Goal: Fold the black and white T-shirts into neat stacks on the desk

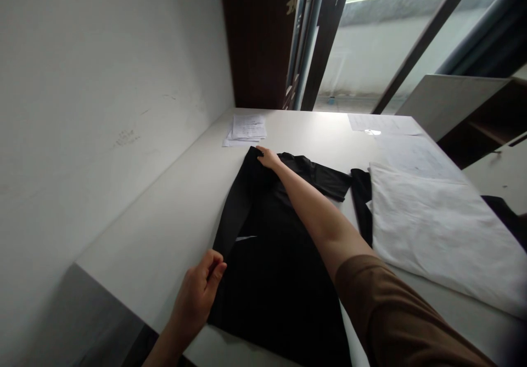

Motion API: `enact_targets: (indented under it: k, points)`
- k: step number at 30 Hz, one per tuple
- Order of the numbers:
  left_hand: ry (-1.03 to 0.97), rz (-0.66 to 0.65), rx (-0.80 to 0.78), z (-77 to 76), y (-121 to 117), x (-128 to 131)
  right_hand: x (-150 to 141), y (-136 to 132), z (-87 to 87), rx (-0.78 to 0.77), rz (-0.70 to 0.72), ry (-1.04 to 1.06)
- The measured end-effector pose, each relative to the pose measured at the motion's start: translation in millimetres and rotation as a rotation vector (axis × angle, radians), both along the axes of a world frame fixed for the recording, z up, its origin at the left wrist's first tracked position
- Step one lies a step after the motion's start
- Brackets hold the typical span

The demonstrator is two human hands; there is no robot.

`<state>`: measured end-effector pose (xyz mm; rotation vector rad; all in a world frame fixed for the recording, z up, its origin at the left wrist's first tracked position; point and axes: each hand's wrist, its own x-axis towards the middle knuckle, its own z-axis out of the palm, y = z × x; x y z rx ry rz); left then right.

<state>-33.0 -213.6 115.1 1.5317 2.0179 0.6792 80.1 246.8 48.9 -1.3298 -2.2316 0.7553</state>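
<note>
A black garment point(275, 257) with a small white mark lies spread on the white table point(164, 235); its left side is folded over in a long strip. My left hand point(200, 293) pinches the near end of that folded strip, fingers closed on the cloth. My right hand point(268, 159) reaches far across, arm in a brown sleeve, and grips the far end of the same strip at the top corner. A black sleeve of the garment sticks out to the right beyond my forearm.
A white cloth point(440, 229) lies flat at the right, over another dark piece point(361, 202). A stack of papers point(246, 130) sits at the far table edge, a sheet point(382, 124) further right. A white wall runs along the left; windows stand behind.
</note>
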Motion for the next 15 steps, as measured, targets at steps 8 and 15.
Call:
enact_targets:
  k: [8,15]
  points:
    - [-0.070,-0.225,-0.200,-9.6,3,52,40,28,47.2,-0.392,0.115,0.416]
    - [-0.072,-0.323,-0.218,-30.3,11,65,49,24,12.5,-0.438,0.019,0.323]
